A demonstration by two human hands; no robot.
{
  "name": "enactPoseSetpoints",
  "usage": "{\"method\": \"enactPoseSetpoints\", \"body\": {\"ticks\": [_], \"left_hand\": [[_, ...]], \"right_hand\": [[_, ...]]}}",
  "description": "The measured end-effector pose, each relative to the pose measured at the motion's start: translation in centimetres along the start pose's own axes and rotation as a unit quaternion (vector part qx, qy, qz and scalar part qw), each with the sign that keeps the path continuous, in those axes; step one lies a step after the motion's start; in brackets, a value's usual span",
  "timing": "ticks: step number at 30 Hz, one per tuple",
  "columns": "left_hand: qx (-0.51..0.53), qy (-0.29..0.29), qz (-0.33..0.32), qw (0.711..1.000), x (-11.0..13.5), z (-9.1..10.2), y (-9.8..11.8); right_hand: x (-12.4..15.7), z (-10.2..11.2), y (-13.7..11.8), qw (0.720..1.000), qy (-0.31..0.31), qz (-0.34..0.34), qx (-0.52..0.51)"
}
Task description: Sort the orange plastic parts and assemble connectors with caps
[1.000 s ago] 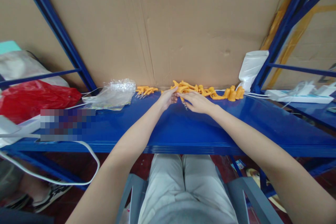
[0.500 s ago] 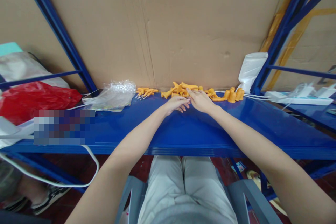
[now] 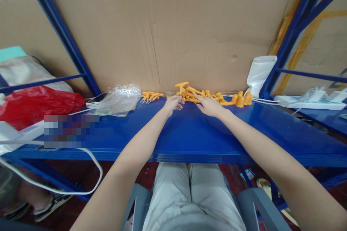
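Note:
Both my arms reach out over a blue metal shelf (image 3: 189, 137) to a heap of orange plastic T-shaped pieces (image 3: 195, 94) lying against the cardboard back wall. My left hand (image 3: 172, 103) is at the left end of the heap, its fingers curled round an orange piece whose T-top sticks up above them. My right hand (image 3: 208, 105) lies flat on the shelf just right of it, fingers stretched toward the heap. A smaller group of orange pieces with metal screws (image 3: 151, 96) lies to the left.
A crumpled clear plastic bag (image 3: 117, 100) lies left of the small group. A red bag (image 3: 35, 104) and white cable (image 3: 89, 158) are at far left. A white bag (image 3: 259, 73) leans on the blue upright at right. More orange pieces (image 3: 241, 99) sit near it. Cardboard (image 3: 189, 32) closes the back.
My left hand has moved from the shelf surface up to the heap and now has an orange piece raised. My right hand has flattened and stayed beside the heap.

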State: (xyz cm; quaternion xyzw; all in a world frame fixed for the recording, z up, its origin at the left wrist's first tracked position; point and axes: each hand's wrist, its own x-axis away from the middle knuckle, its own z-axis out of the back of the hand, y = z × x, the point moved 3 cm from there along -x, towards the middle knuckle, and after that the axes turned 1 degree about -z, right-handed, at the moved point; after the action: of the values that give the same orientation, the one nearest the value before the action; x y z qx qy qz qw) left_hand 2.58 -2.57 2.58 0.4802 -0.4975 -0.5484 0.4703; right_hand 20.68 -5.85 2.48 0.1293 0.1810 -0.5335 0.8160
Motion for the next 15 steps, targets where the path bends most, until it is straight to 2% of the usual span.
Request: {"method": "enactPoseSetpoints", "body": {"ticks": [4, 7, 10, 15], "left_hand": [[-0.068, 0.132, -0.005, 0.989, -1.3, 3.6, -0.2], [-0.101, 0.197, 0.013, 0.975, -1.9, 6.2, -0.8], [-0.103, 0.221, 0.034, 0.969, -2.4, 7.9, -1.4], [-0.099, 0.208, 0.044, 0.972, -3.2, 9.1, -2.2]], "right_hand": [[0.1, 0.0, -0.2, 1.000, -0.008, 0.011, -0.004], [0.1, -0.2, -0.2, 1.000, -0.008, 0.021, -0.005], [0.1, -0.3, -0.2, 1.000, -0.014, 0.021, -0.002], [0.1, -0.3, -0.4, 1.000, -0.025, 0.018, -0.001]]}}
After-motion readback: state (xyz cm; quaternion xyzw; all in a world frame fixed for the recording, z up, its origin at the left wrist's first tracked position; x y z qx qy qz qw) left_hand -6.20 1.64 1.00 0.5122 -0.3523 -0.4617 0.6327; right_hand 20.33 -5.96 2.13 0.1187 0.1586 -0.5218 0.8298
